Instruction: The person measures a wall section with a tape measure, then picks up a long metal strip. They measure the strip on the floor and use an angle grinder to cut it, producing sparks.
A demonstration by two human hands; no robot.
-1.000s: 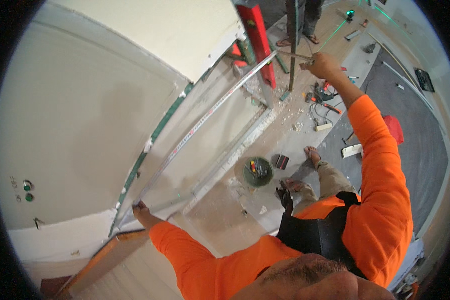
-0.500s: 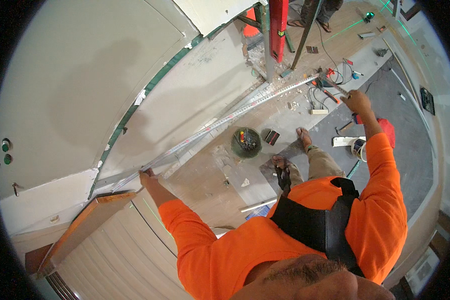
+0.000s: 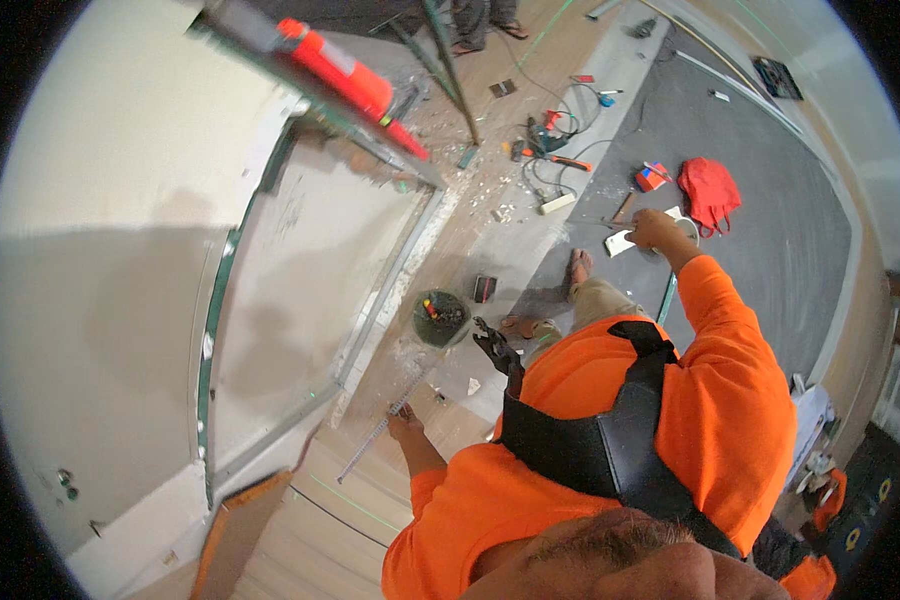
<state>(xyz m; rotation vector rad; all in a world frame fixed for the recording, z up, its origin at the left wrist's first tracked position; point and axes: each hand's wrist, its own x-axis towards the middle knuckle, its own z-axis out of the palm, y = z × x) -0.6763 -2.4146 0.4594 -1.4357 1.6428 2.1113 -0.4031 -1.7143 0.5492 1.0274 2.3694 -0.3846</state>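
My left hand [image 3: 407, 423] is closed round a narrow, pale, marked strip [image 3: 375, 446] low over the floor, next to the wooden boards. One end of the strip points at the lower left; the other runs up toward a dark bucket [image 3: 441, 319] with small pieces and a red-and-yellow tool in it. My right hand [image 3: 656, 229] is closed, held out over the grey floor sheet. A thin grey strip [image 3: 610, 222] sticks out leftward from its fingers, blurred. Whether both strips are one piece I cannot tell. Beneath the right hand are a white piece [image 3: 619, 243] and a partly hidden white tub.
A red bag [image 3: 710, 195], a drill [image 3: 550, 137] with cables and a white power strip [image 3: 558, 204] lie on the floor. A red level [image 3: 345, 75] leans by the wall frame [image 3: 395, 270]. Another person's feet [image 3: 510, 30] stand at the far side. Debris lies along the wall.
The long white strip has come away from the wall base. My left hand has moved right and nearer my body; my right hand has drawn nearer. The view has swung round.
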